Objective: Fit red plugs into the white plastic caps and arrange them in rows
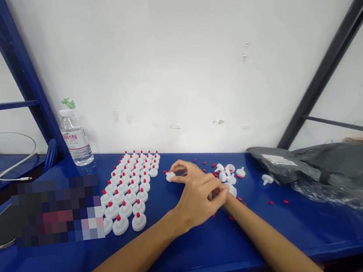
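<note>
My arms cross, the left over the right wrist. My right hand (185, 169) pinches a small white cap with a red tip (170, 176), tilted to the left above the table. My left hand (201, 200) has its fingers drawn together beside loose white caps (231, 190); whether it grips one is hidden. Rows of white caps with red tips (130, 196) stand upright to the left. Loose white spouted caps (231, 179) and small red tips (213, 165) lie scattered to the right.
A water bottle (76, 140) stands at the back left near a blue rack post (30, 79). Dark plastic bags (338, 169) lie on the right of the blue table (189, 252). A white cable (10, 170) rests at far left. A white wall rises behind.
</note>
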The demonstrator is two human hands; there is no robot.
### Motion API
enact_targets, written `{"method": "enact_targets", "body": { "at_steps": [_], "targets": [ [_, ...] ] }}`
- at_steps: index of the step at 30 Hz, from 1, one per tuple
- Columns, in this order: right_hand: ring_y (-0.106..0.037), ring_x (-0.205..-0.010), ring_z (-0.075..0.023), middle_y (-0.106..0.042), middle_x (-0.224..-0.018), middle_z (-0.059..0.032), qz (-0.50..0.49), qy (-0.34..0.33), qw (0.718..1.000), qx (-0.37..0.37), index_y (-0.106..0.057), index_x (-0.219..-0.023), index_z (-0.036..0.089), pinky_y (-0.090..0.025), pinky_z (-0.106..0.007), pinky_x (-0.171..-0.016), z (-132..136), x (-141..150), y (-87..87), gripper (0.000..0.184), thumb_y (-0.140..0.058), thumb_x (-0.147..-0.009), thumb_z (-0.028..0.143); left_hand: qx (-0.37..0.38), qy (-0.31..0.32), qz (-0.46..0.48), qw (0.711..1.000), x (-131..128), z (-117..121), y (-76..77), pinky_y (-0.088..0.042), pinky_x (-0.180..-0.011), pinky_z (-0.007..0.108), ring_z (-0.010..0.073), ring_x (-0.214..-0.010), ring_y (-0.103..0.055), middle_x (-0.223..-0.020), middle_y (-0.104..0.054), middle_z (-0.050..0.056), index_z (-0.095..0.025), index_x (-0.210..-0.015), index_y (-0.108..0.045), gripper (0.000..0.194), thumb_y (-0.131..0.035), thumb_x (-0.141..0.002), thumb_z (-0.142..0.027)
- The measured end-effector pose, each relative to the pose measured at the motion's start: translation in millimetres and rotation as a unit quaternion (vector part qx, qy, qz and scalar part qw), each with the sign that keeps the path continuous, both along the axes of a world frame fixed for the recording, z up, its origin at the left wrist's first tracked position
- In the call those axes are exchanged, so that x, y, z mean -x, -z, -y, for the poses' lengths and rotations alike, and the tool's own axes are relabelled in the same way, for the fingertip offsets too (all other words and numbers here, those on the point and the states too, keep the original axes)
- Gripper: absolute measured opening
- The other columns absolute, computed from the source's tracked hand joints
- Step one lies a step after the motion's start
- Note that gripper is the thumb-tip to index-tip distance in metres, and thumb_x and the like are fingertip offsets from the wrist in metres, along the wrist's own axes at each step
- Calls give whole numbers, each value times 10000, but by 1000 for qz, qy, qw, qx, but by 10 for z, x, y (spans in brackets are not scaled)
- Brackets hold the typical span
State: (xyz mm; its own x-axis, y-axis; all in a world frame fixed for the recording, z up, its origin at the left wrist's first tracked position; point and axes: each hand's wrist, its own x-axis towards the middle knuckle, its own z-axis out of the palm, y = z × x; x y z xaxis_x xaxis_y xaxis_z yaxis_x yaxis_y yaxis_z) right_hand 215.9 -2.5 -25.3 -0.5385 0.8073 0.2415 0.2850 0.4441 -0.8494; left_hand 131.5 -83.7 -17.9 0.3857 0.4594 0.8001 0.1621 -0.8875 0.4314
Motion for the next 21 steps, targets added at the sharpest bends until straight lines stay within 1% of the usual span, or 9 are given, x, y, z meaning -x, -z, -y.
{"method": "enact_targets", "body": {
  "at_steps": [2,6,7,9,12,13,15,18,21],
  "targets": [
    [-646,-1115,-243,-699,-1077,-39,9,8,999,-30,-611,-1038,250,-480,-412,-950,48,87,86,324,-758,-792,402,6,-7,-7,1000,-6,12,7,-477,-720,284,142,-655,-586,-702,-649,24,-152,-841,-699,144,-573,-904,-183],
    [-629,-1117,-213,-692,-1096,-16,27,48,990,-126,-592,-1096,277,-426,-403,-999,77,172,244,357,-765,-810,403,37,-26,5,999,3,21,-14,-491,-771,284,147,-703,-613,-740,-679,25,-162,-846,-710,128,-591,-893,-166],
    [-630,-1090,-207,-688,-1088,-9,40,53,988,-141,-585,-1086,277,-432,-393,-978,74,179,262,371,-778,-798,409,44,-29,6,999,7,21,-21,-494,-776,283,151,-719,-619,-746,-684,27,-164,-848,-712,130,-591,-894,-163],
    [-630,-972,-190,-674,-1024,5,68,73,980,-170,-571,-1031,264,-455,-359,-887,70,180,266,369,-787,-786,435,56,-31,3,998,12,23,-28,-501,-776,281,158,-735,-628,-747,-692,27,-170,-853,-715,136,-587,-897,-164],
    [-568,-794,-155,-620,-872,21,96,111,961,-235,-554,-887,235,-439,-321,-777,81,155,234,281,-724,-855,456,68,-24,-1,997,15,29,-23,-509,-817,300,169,-768,-643,-790,-715,29,-176,-866,-712,128,-588,-893,-172],
    [-548,-772,-152,-603,-838,21,107,112,955,-254,-556,-849,228,-430,-319,-772,86,144,225,266,-702,-879,449,70,-21,-1,997,15,33,-20,-509,-836,308,173,-782,-648,-811,-722,30,-175,-872,-710,122,-590,-891,-175],
    [-534,-776,-154,-591,-819,14,133,93,947,-276,-583,-821,223,-421,-316,-776,97,123,216,244,-695,-894,426,74,-14,-3,997,15,44,-14,-511,-841,306,177,-805,-656,-846,-730,36,-169,-887,-704,119,-585,-891,-178],
    [-544,-824,-166,-605,-864,-2,150,62,944,-286,-638,-892,235,-424,-313,-770,106,118,224,186,-709,-889,407,84,-13,-15,996,17,60,-13,-516,-795,281,173,-804,-661,-847,-727,37,-171,-896,-696,133,-564,-902,-187],
    [-549,-843,-174,-615,-883,-10,142,68,943,-292,-650,-924,243,-429,-320,-776,110,139,238,155,-686,-910,393,106,-19,-16,994,18,63,-13,-511,-803,284,168,-795,-661,-841,-725,25,-187,-898,-691,131,-561,-906,-201]
  ]
}}
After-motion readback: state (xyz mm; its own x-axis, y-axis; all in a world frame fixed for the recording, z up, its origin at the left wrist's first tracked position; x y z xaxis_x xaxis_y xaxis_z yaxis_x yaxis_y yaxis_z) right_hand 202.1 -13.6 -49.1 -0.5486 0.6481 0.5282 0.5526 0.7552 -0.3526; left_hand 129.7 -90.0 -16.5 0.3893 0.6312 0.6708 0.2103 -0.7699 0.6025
